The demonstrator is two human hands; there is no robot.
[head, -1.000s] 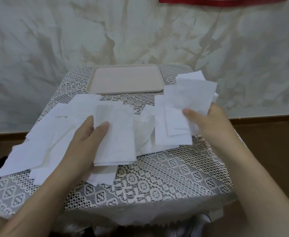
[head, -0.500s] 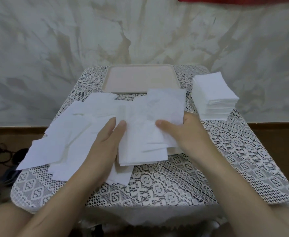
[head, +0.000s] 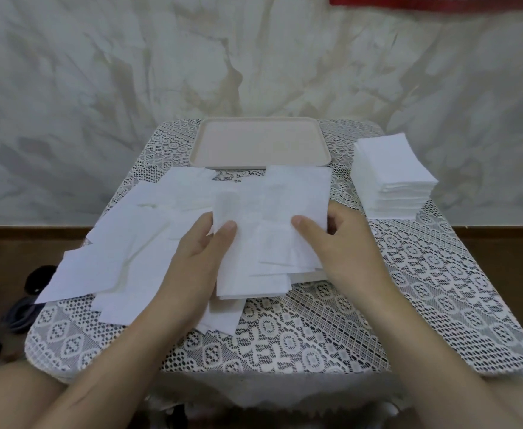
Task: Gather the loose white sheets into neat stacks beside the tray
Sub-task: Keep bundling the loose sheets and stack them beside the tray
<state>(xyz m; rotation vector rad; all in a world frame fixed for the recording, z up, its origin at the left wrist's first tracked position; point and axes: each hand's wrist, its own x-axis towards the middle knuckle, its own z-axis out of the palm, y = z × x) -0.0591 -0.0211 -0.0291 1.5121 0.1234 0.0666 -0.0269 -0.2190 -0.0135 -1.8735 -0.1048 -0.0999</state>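
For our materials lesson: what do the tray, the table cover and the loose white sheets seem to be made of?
Tray: probably matte plastic, pale beige; smooth surface, moulded rounded rim.
Table cover: white lace-like fabric; openwork pattern, hanging over the edge.
Loose white sheets: thin paper or non-woven tissue; matte, softly creased, slightly see-through.

No text, label, brand or number can be read anywhere here

Loose white sheets [head: 124,258], neat stack [head: 393,178] right of tray [head: 260,164]
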